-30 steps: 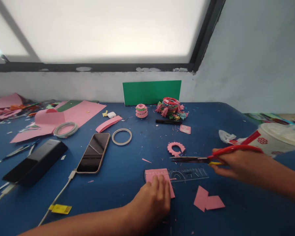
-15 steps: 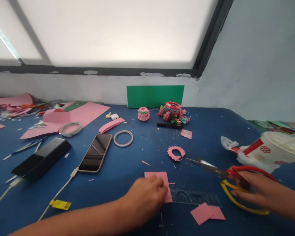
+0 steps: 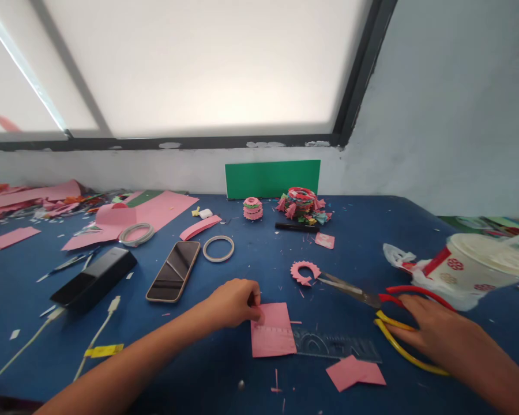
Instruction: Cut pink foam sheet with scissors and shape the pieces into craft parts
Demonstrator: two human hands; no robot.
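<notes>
My left hand [image 3: 236,302] pinches the upper left corner of a pink paper square [image 3: 273,331] that lies flat on the blue table [image 3: 259,259]. A clear ruler [image 3: 339,347] lies just right of the square. My right hand [image 3: 432,334] is closed over the red and yellow handles of the scissors [image 3: 384,308]. The scissors rest on the table, blades slightly apart. Their tips point at a pink scalloped cut-out [image 3: 305,272]. Two pink scraps [image 3: 355,372] lie near the front edge between my hands.
A phone [image 3: 173,279], a black power bank [image 3: 94,279] with cables and a tape ring [image 3: 218,248] lie to the left. A lidded paper cup [image 3: 476,265] stands at right. A green card [image 3: 272,178], paper flower stacks [image 3: 303,203] and a marker [image 3: 296,227] are at the back.
My right hand lowered the scissors onto the table and their blades swung left toward the cut-out. My left hand slid from on top of the pink square to its upper left corner.
</notes>
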